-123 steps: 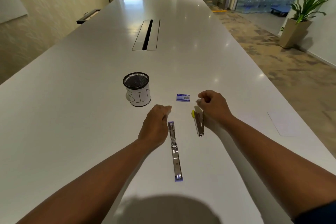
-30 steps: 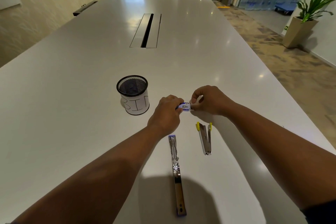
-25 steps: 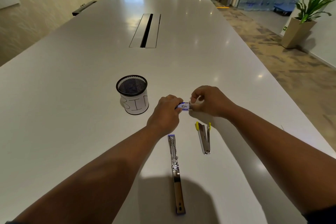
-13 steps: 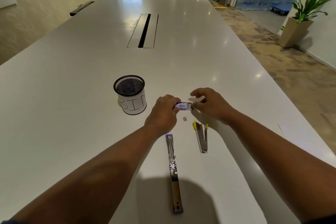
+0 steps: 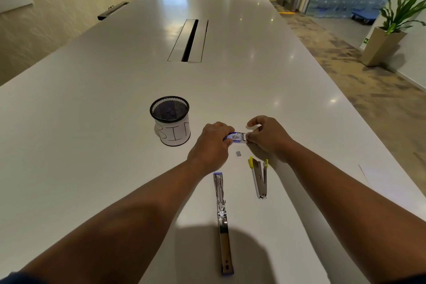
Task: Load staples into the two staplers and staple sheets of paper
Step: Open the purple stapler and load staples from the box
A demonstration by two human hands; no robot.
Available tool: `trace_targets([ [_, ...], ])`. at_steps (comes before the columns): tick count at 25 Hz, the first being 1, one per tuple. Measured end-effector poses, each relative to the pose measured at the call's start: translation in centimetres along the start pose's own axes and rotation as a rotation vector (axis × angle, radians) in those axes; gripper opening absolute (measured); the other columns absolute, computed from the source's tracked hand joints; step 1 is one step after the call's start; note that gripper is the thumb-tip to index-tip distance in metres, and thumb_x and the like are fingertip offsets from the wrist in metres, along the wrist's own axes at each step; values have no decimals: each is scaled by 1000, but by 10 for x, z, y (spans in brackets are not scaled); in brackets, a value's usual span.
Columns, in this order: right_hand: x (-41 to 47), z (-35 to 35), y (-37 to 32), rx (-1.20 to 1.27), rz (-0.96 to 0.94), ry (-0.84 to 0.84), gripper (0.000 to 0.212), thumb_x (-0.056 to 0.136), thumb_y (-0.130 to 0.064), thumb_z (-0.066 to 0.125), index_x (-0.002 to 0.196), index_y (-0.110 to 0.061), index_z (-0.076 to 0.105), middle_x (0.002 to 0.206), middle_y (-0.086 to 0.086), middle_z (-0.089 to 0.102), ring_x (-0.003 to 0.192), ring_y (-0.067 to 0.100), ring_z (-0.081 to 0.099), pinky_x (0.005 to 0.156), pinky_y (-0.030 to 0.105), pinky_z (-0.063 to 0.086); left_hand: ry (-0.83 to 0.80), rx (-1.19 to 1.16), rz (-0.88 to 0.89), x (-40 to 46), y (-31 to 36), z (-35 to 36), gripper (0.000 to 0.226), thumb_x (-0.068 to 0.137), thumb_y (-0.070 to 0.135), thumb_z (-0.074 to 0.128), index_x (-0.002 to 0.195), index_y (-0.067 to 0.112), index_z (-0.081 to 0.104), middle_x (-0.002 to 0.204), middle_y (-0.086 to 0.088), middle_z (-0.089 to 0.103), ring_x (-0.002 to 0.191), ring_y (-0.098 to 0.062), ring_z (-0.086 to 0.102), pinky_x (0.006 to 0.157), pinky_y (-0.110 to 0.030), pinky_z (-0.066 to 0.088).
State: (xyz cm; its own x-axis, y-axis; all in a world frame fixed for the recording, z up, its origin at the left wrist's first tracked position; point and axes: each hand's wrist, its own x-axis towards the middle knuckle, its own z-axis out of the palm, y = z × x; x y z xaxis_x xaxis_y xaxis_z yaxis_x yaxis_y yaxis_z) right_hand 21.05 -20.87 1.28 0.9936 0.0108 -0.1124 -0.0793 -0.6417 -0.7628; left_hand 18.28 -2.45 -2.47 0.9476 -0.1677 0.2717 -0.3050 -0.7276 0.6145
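A small blue and white staple box is held just above the white table between both hands. My left hand grips its left end, and my right hand pinches its right end, where the inner tray is slid partly out. A tiny strip of staples lies on the table just below the box. A blue-tipped stapler lies unfolded flat and long, near me. A smaller yellow-tipped stapler lies partly hinged open, to its right.
A black mesh cup with a paper label reading "BIN" stands left of my hands. A sheet of white paper lies at the table's right edge. A cable slot runs along the table's middle, farther off.
Both hands left the staplers and picked up the staple box. The box's tray has been slid out to the right, and a small strip of staples now lies on the table.
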Motion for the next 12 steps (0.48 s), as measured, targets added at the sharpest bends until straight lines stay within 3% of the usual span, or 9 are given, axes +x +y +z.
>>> trace_targets([
  [12,-9,8,-4,13,-49,26,21,86,-23,75,106,-23,66,106,3,70,94,25,68,85,47,60,-2,31,24,1,-1,0,29,102,23,56,129,16,66,122,-3,67,109,-17,48,85,-27,38],
])
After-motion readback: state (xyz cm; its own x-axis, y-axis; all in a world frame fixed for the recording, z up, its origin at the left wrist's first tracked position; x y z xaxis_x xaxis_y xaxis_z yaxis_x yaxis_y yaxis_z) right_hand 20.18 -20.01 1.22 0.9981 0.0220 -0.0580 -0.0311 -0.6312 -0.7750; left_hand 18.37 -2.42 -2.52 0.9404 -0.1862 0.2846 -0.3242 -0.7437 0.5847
